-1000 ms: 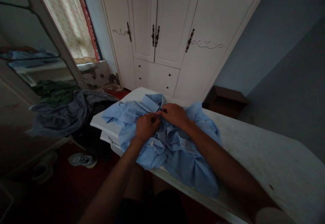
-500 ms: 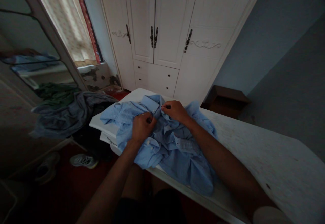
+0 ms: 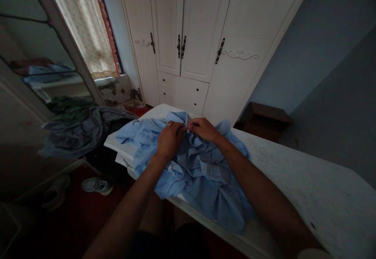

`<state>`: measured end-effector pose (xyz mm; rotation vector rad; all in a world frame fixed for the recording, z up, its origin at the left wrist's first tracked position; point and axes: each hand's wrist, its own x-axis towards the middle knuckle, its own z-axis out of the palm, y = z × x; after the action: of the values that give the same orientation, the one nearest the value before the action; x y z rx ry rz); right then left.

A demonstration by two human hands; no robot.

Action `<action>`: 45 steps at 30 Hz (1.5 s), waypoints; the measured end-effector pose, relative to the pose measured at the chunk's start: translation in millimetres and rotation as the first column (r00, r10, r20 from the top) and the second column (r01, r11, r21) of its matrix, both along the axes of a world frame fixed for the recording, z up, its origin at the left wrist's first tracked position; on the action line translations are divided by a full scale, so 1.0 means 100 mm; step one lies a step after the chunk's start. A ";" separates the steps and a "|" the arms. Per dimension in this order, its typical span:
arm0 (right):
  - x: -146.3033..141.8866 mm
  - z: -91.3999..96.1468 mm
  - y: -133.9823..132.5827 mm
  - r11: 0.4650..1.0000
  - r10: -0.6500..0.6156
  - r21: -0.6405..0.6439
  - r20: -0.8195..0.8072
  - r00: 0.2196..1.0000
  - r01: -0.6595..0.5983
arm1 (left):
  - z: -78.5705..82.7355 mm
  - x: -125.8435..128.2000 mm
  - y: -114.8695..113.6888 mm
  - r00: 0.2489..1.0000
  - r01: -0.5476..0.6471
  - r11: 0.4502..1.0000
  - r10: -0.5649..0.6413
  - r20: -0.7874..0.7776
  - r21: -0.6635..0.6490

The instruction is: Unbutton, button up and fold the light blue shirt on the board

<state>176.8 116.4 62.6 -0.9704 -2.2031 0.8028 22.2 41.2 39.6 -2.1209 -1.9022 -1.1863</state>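
Note:
A crumpled light-blue button-up shirt (image 3: 202,192) lies across the white table (image 3: 288,169), its lower part hanging over the near edge. At the shirt's collar, my left hand (image 3: 170,135) pinches the fabric, a ring on one finger. My right hand (image 3: 202,127) pinches the collar from the other side, so the two sets of fingertips nearly meet. Whatever lies right between the fingertips is hidden by them. Small pale buttons (image 3: 170,167) show on a fold below my left hand.
Beyond the table stands a white wardrobe (image 3: 188,28) with dark handles. On the left, grey and green clothes (image 3: 82,125) are heaped beside a mirror (image 3: 47,47). A shoe (image 3: 96,185) rests on the red floor. A brown cabinet (image 3: 264,120) stands at back right.
My left hand has moved up and right to the collar, meeting my right hand's fingertips. My right hand stays pinched at the same spot. The view has shifted slightly.

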 end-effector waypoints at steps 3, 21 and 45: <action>0.00 -0.05 0.02 1.000 0.016 -0.022 -0.025 1.000 -0.016 | 0.00 0.01 0.01 0.999 -0.035 0.995 0.031 -0.044 -0.091; -0.02 -0.30 0.04 0.880 0.085 -0.417 -0.333 0.939 -0.227 | -0.20 -0.02 0.03 0.999 -0.034 0.998 0.034 -0.002 -0.052; -0.08 -0.39 0.03 0.989 0.042 -0.131 -0.202 0.978 -0.069 | -0.31 -0.17 0.12 0.970 0.119 0.992 -0.106 0.218 -0.045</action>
<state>169.0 119.6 23.8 -0.8552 -2.0317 1.0428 5.6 53.5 9.1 -2.2397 -1.9432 -1.4557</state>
